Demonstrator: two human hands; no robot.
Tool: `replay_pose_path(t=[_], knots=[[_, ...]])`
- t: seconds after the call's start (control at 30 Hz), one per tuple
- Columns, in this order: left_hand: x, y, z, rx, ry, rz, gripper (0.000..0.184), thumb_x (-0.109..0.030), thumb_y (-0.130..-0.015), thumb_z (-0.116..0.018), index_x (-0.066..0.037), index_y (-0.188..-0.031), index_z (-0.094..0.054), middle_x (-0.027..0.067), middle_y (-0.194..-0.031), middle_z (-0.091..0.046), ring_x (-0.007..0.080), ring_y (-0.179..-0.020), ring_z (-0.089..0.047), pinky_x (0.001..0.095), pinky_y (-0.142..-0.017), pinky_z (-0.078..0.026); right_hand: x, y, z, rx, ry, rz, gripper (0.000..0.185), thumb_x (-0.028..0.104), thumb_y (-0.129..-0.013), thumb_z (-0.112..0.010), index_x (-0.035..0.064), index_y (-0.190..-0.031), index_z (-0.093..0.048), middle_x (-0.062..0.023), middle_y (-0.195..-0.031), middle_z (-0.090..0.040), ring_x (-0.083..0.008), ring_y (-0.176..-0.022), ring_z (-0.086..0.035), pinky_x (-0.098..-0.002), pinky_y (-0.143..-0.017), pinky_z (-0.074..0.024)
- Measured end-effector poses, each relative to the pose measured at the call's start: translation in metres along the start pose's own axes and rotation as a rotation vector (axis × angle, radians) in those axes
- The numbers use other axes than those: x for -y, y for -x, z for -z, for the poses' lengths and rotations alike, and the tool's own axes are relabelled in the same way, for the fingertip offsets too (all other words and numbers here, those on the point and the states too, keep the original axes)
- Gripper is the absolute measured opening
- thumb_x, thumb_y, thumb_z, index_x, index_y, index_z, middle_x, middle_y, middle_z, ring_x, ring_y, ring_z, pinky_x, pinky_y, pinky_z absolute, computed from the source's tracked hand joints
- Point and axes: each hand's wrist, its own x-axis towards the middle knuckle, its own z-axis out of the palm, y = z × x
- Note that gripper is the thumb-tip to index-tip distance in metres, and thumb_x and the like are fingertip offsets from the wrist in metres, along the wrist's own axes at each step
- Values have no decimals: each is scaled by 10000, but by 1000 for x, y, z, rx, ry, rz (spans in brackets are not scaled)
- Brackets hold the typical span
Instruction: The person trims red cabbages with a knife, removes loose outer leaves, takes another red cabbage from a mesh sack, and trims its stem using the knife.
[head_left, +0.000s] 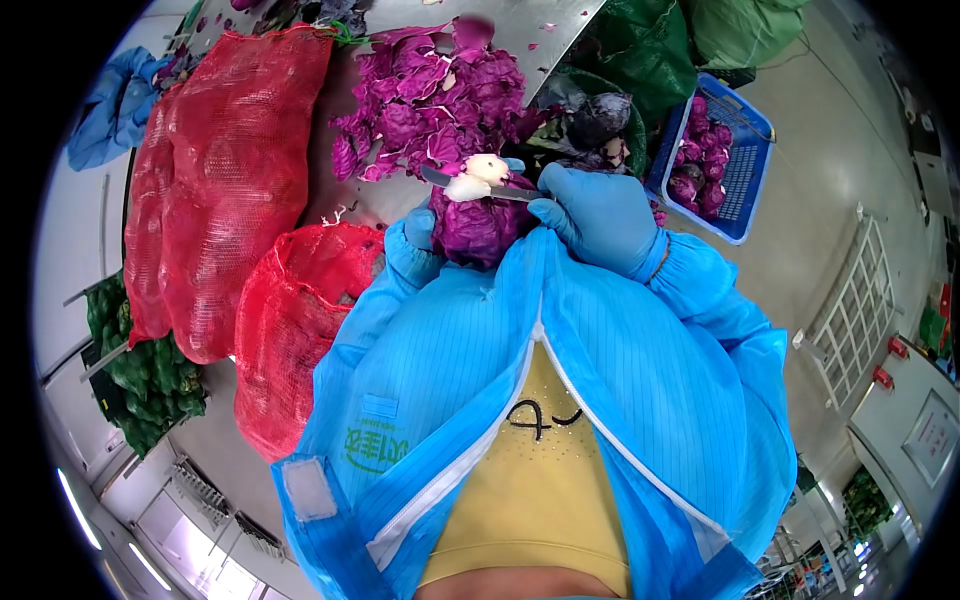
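A red cabbage [478,232] sits close against the front of my blue gown. My left hand [419,232], in a blue glove, is wrapped round the cabbage's left side; its fingers are partly hidden behind it. In my gloved right hand [602,218] is a knife [514,193], its blade lying across the top of the cabbage and pointing left. White stem flesh [484,169] shows at the blade, partly above and partly in front of it. Whether that piece is fully cut off, I cannot tell. Just beyond lies a heap of loose purple cabbage leaves [430,100].
The leaves rest on a metal table [560,25]. Tall red mesh sacks [235,150] stand on the left, with a smaller red mesh sack [300,320] nearer me. To the right, a blue crate [745,165] holds several red cabbages, beside a dark green bag [645,50] and dark outer leaves [590,125].
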Motion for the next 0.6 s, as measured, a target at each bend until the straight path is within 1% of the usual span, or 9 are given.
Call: replay_pose_path(t=[0.1, 0.17, 0.23, 0.3, 0.33, 0.4, 0.47, 0.53, 0.6], knots=[[0, 0, 0, 21, 3, -15, 1044, -506, -660, -766, 51, -1388, -267, 199, -1334, -447, 317, -1199, -493, 431, -1004, -431, -4, -2, 0, -22, 57, 14, 280, 381, -912, -494, 103, -919, -514, -112, -706, -566, -325, -629, -596, -439, -505, -442], [-2, 1, -2, 35, -4, -31, 1052, -506, -654, -774, 50, -1388, -266, 201, -1332, -450, 320, -1197, -495, 434, -1000, -435, -15, -1, 0, -128, 34, -110, 252, 360, -914, -504, 110, -931, -525, -121, -702, -575, -339, -646, -601, -457, -520, -441], [-6, 1, -3, 105, -35, -68, 1061, -505, -647, -782, 50, -1388, -265, 202, -1329, -452, 324, -1195, -497, 438, -996, -439, -49, -4, 10, -162, 46, -377, 277, 382, -923, -502, 110, -956, -545, -138, -757, -627, -334, -701, -630, -441, -572, -469], [-12, 1, -9, 248, -119, -153, 1069, -504, -640, -790, 50, -1388, -264, 203, -1326, -455, 327, -1193, -499, 442, -993, -444, -53, 2, 16, -153, 130, -362, 293, 398, -921, -509, 112, -963, -556, -137, -789, -638, -331, -717, -634, -418, -588, -482], [-10, 11, -29, -76, -59, -132, 1234, -555, -464, -854, 61, -1372, -288, 190, -1320, -458, 311, -1189, -505, 424, -1001, -438, -49, 4, 13, -137, 120, -363, 293, 398, -921, -509, 112, -963, -556, -137, -789, -638, -331, -717, -634, -418, -588, -482], [-19, 10, -11, -124, -161, -161, 1097, -467, -558, -827, 40, -1377, -300, 176, -1328, -451, 288, -1204, -495, 415, -1023, -412, -43, -7, 8, -197, -125, -245, 331, 419, -912, -526, 102, -997, -567, -135, -807, -640, -316, -730, -639, -384, -607, -491], [-19, 7, -3, -109, -208, -180, 1055, -444, -587, -812, 35, -1378, -303, 170, -1328, -451, 281, -1209, -491, 415, -1031, -401, -35, -14, 0, -245, -361, -198, 371, 403, -868, -615, 64, -1012, -574, -111, -826, -641, -237, -730, -640, -333, -657, -497], [-41, 0, -46, -107, -464, -235, 990, -392, -612, -797, 28, -1372, -321, 160, -1339, -442, 275, -1214, -487, 414, -1039, -388, -25, -20, -3, -205, -535, -214, 385, 388, -835, -668, 53, -1003, -580, -90, -832, -643, -180, -735, -625, -315, -680, -495], [-44, -1, -42, -129, -538, -251, 1024, -384, -578, -818, 30, -1369, -316, 170, -1332, -446, 283, -1205, -493, 412, -1034, -396, -16, -22, -2, -137, -624, -239, 384, 375, -815, -697, 53, -992, -584, -74, -838, -643, -136, -737, -597, -297, -693, -488]])
